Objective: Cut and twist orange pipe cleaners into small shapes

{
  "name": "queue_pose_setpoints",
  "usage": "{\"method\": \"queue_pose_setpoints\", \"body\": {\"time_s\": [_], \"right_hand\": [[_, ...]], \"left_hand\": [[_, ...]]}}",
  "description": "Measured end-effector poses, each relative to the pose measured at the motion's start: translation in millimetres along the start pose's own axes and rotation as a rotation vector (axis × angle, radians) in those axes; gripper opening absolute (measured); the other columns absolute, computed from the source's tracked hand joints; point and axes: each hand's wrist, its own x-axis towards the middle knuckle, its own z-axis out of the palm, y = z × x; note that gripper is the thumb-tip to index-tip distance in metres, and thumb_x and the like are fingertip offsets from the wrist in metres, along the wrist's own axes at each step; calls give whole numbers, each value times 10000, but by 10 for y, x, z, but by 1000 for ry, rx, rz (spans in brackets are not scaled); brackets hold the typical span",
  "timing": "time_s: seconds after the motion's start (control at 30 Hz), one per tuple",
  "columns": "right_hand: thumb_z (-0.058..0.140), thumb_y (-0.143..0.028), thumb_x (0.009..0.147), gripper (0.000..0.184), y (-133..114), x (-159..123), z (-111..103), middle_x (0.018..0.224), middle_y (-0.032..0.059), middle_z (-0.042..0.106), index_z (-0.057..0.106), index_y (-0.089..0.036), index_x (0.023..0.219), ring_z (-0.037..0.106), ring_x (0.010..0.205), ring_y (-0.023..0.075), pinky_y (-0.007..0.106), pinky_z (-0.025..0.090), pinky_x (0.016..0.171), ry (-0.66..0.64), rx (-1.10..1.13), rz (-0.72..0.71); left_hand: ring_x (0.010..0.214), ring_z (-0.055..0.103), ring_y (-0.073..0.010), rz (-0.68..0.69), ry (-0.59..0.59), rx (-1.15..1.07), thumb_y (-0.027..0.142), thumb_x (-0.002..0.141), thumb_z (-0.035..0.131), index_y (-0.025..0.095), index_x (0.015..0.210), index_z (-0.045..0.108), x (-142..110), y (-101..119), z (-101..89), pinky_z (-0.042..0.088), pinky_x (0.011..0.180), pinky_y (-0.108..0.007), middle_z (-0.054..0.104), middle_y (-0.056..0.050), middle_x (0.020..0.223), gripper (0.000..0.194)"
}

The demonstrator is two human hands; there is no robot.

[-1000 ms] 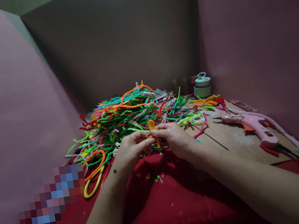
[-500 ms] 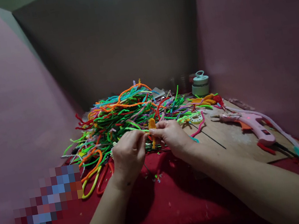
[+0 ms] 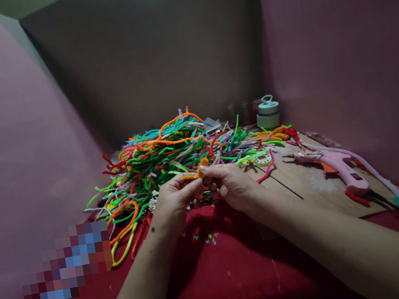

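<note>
Between my two hands is an orange-yellow pipe cleaner (image 3: 203, 167), bent into a small folded shape. My right hand (image 3: 232, 180) pinches the folded part between thumb and fingers. From the left, my left hand (image 3: 177, 194) grips the same pipe cleaner near a short end that sticks out over its fingertips. The fingertips of both hands almost meet, and the lower part of the piece is hidden by them. Just beyond the hands rises a heap of pipe cleaners (image 3: 169, 152) in green, orange, red, blue and other colours.
A pink glue gun (image 3: 334, 165) lies on a brown board (image 3: 319, 201) at the right, its cable running off right. A pale green bottle (image 3: 268, 112) stands at the back. Small scraps (image 3: 210, 240) lie on the red cloth (image 3: 230, 287). Pink side walls flank the table.
My left hand has turned and opened its grip outward, thumb now on top. The folded pipe cleaner has tilted, and its short end now points left over the left fingers.
</note>
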Motion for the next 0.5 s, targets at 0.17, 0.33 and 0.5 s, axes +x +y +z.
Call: {"method": "queue_pose_setpoints", "body": {"time_s": [0.17, 0.33, 0.5], "right_hand": [[651, -353, 608, 229, -71, -2, -14, 505, -49, 474, 561, -143, 629, 331, 396, 43, 211, 230, 381, 88, -149, -154], [652, -326, 603, 207, -70, -12, -18, 484, -46, 474, 578, -134, 622, 343, 409, 52, 223, 242, 409, 117, -266, -212], [648, -337, 612, 218, -11, -7, -30, 471, -44, 472, 559, -140, 579, 342, 412, 58, 228, 239, 419, 127, -292, -240]], "left_hand": [[455, 410, -52, -33, -69, -54, 262, 655, 675, 131, 760, 617, 7, 4, -33, 339, 448, -191, 503, 35, 566, 178], [437, 375, -45, -33, -83, -42, 289, 670, 657, 133, 670, 604, 5, 0, -19, 309, 437, -192, 459, 48, 519, 165], [410, 370, -53, -18, -1, 78, 294, 681, 626, 136, 580, 565, -12, 31, 21, 299, 426, -201, 450, 50, 463, 197]]}}
